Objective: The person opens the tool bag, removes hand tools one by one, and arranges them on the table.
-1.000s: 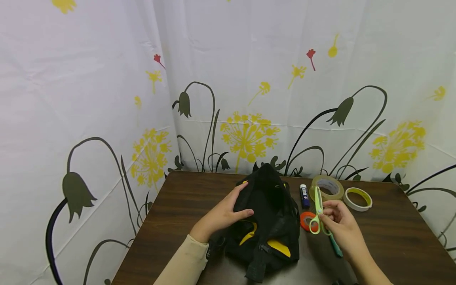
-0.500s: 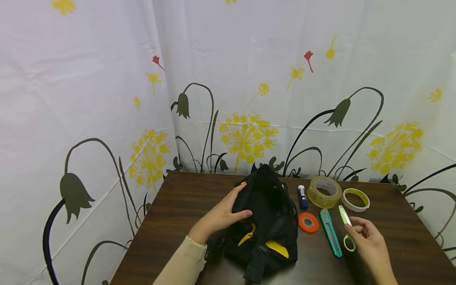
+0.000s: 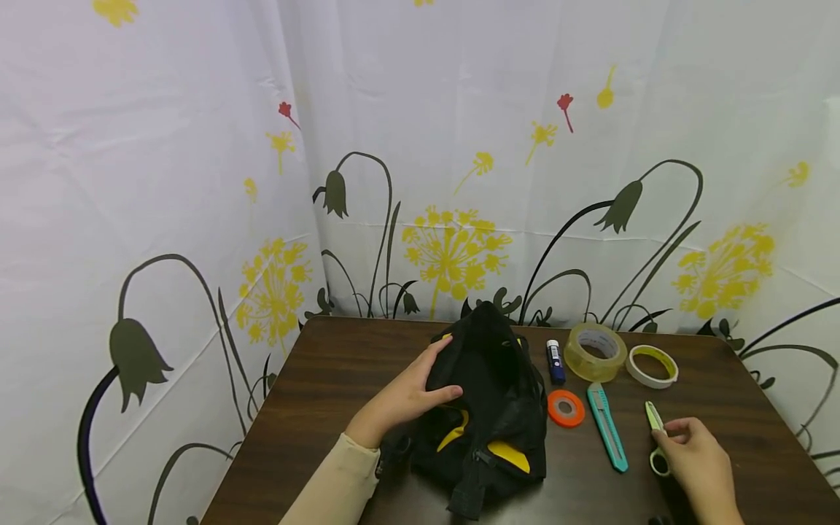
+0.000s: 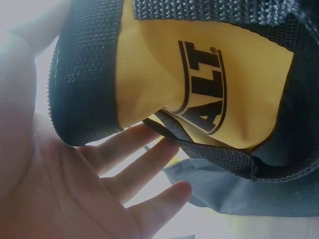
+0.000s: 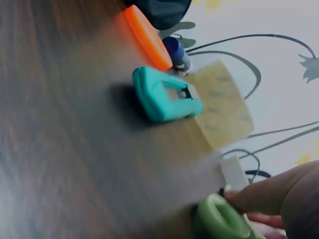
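Observation:
A black tool bag (image 3: 488,408) with yellow panels stands with its mouth gaping at the table's middle. My left hand (image 3: 407,399) holds the bag's left side, thumb over the rim and index finger along the upper edge. In the left wrist view, the other fingers (image 4: 144,167) spread beside a yellow panel (image 4: 234,79) with black lettering. My right hand (image 3: 698,459) pinches pale green scissors (image 3: 658,461) low over the table, blades pointing away. To their left lies a teal box cutter (image 3: 607,426). The right wrist view shows the scissors' handle loop (image 5: 222,219) under my fingers.
An orange tape roll (image 3: 566,408) lies right of the bag. Behind it stands a blue glue stick (image 3: 556,364). A wide clear tape roll (image 3: 596,351) and a narrow white-edged roll (image 3: 652,367) sit near the wooden table's (image 3: 367,343) back edge, before a patterned curtain (image 3: 420,146).
My right hand has carried the scissors right and down toward the table, uncovering the box cutter and orange tape. The left hand and the bag stay as they were.

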`<state>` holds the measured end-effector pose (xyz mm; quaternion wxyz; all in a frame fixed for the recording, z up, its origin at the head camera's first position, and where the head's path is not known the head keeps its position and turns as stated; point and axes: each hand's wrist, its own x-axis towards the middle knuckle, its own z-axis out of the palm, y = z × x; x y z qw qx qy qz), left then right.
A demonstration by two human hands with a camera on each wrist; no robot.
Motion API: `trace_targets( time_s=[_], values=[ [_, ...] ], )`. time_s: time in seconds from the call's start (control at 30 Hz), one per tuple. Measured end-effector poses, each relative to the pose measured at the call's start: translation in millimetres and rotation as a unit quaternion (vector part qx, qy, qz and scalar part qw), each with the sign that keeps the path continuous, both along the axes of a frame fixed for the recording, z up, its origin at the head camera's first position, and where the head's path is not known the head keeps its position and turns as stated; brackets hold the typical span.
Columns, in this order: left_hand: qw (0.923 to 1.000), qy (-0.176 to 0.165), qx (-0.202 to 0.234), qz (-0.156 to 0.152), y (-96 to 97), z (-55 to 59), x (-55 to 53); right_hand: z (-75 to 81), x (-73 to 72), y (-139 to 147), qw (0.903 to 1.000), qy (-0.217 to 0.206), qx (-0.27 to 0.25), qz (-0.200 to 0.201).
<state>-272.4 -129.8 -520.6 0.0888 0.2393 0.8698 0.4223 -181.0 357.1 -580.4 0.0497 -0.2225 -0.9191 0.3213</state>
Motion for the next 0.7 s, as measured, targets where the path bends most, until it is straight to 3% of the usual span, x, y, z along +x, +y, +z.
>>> trace_targets(
  time_s=[0.53, 0.7],
  values=[
    [1.0000, 0.004, -0.002, 0.000, -4.4, -6.7, 0.3, -13.1, -5.4, 0, 0.9980, 0.029, 0.052, 0.022],
    [0.9998, 0.019, 0.004, -0.002, -3.5, -8.3, 0.6, -16.3, -3.8, -5, 0.9967, 0.068, 0.017, -0.043]
  ],
)
